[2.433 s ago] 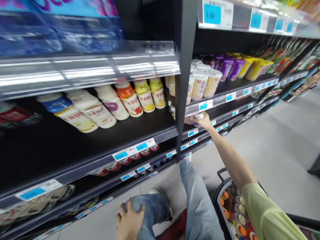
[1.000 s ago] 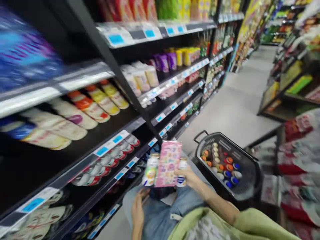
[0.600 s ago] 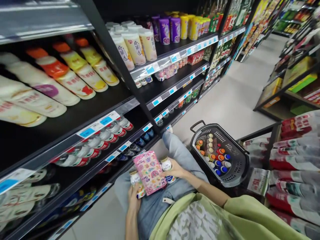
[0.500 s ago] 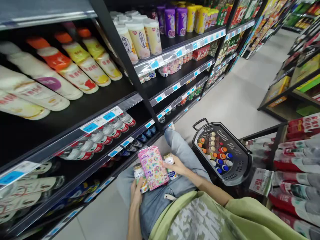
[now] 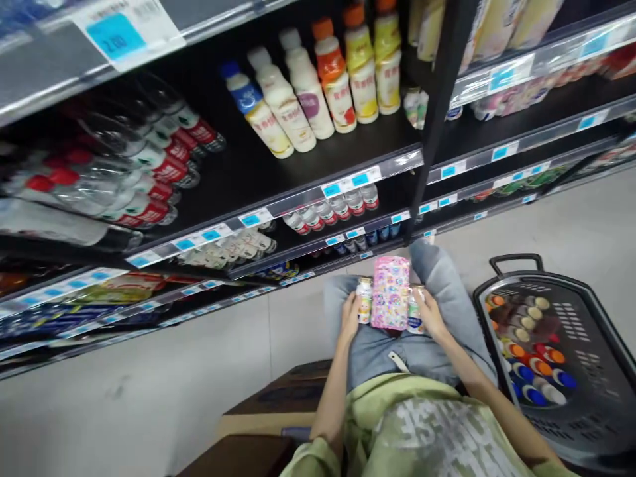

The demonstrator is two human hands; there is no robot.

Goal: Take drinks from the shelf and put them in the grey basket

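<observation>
A: What is in the left hand (image 5: pixel 350 314)?
B: Its fingers are curled around a small light bottle (image 5: pixel 364 302), right of the frame's centre.
A: And the right hand (image 5: pixel 430 314)?
B: Also closed, gripping another small bottle (image 5: pixel 414 319).
A: Where's the pink patterned pack (image 5: pixel 391 295)?
B: Between the two bottles, upright, in front of the jeans (image 5: pixel 450 298). I can't tell which hand bears its weight.
A: Further out?
B: At the lower right is a dark basket (image 5: pixel 589 341) with its handle raised. Bottles with orange, blue and pale caps (image 5: pixel 540 366) fill its left part.
A: And above the hands?
B: A black shelf (image 5: pixel 258 189) crosses the upper middle, carrying six bottles in a row (image 5: pixel 338 86), leaning. Clear bottles with red labels (image 5: pixel 156 165) are at the upper left.
</observation>
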